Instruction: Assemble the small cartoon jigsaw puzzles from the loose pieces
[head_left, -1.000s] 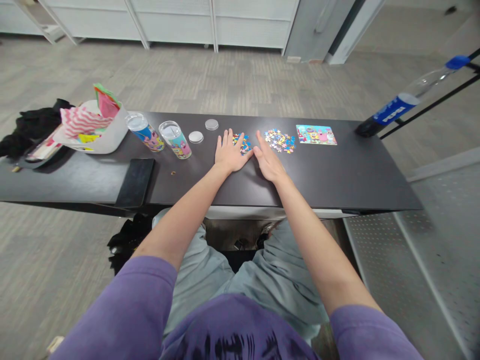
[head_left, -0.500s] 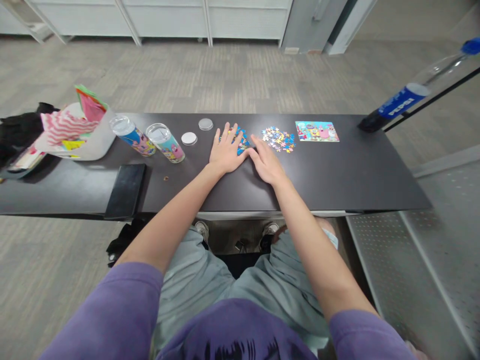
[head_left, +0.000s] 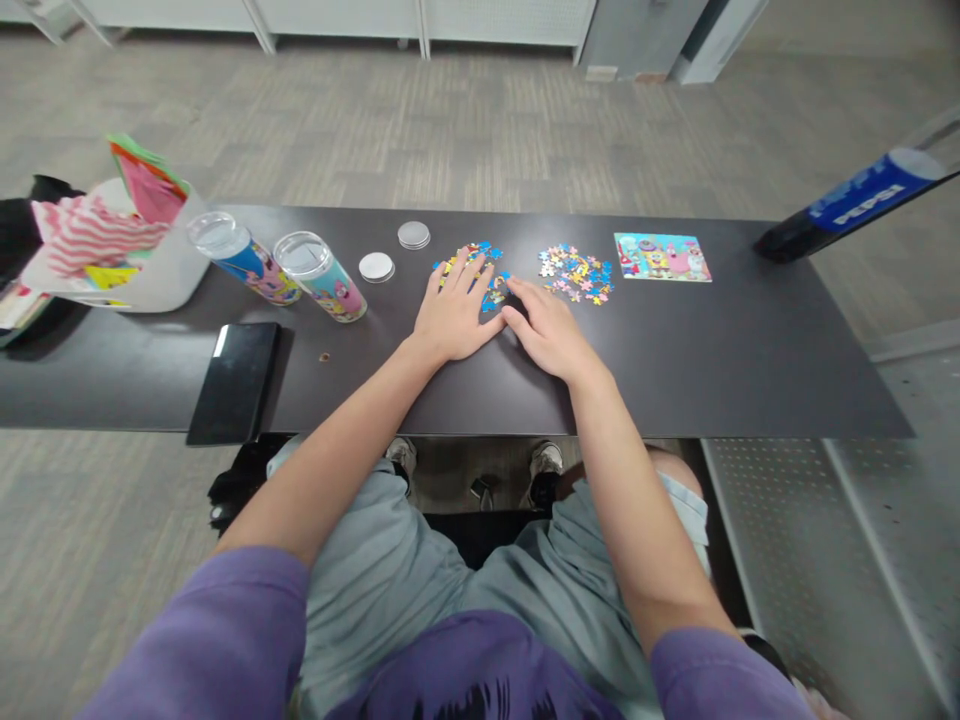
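Gray patterned flooring [head_left: 345, 120] and white cabinets [head_left: 337, 15] stand beyond a dark counter [head_left: 750, 350], where a seated person in a purple shirt reaches forward with both bare arms. Palm down, the left hand [head_left: 454, 315] lies over one heap of puzzle pieces [head_left: 489, 250], its fingers spread, slightly bent and released, with blue and yellow pieces showing around and between them. Angled inward from the other side, the right hand [head_left: 553, 330] rests with its fingers close together, extended and likewise loose, the tips at the heap's near right edge and the two thumbs meeting or nearly so. Just beyond the right hand lies a second, paler heap of pieces [head_left: 581, 270], beside a cartoon picture card [head_left: 664, 258]. "PEPSI" reads in white on the blue label of a bottle [head_left: 855, 203] at the counter's far right. Two clear-topped canisters [head_left: 321, 275] printed with cartoon figures stand to the left, near two round lids [head_left: 376, 267]; any lettering on canisters or card is too small to read.
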